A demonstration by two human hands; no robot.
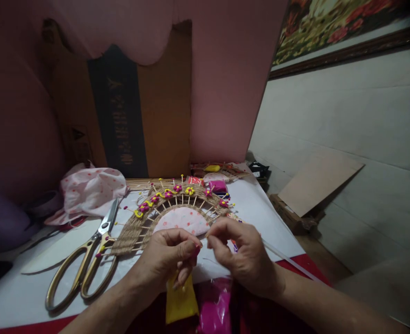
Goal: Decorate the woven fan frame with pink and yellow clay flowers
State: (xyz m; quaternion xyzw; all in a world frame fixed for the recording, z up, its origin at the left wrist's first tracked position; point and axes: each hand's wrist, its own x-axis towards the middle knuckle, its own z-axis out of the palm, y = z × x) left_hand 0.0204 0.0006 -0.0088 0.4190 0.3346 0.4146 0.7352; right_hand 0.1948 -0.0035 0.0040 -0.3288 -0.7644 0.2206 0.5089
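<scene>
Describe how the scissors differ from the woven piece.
The scissors have metal blades and gold handles; the woven piece has brown twine and magenta-and-yellow flowers. The scissors are long and narrow; the woven piece is a broad arch. Both lie on the white surface.

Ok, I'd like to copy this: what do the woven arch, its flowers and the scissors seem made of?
Woven arch: probably matte jute twine, given its coarse brown strands.
Flowers: perhaps matte clay, judging by their rounded, lumpy petals.
Scissors: apparently polished metal, silvery and gold-toned, with bright highlights.
</scene>
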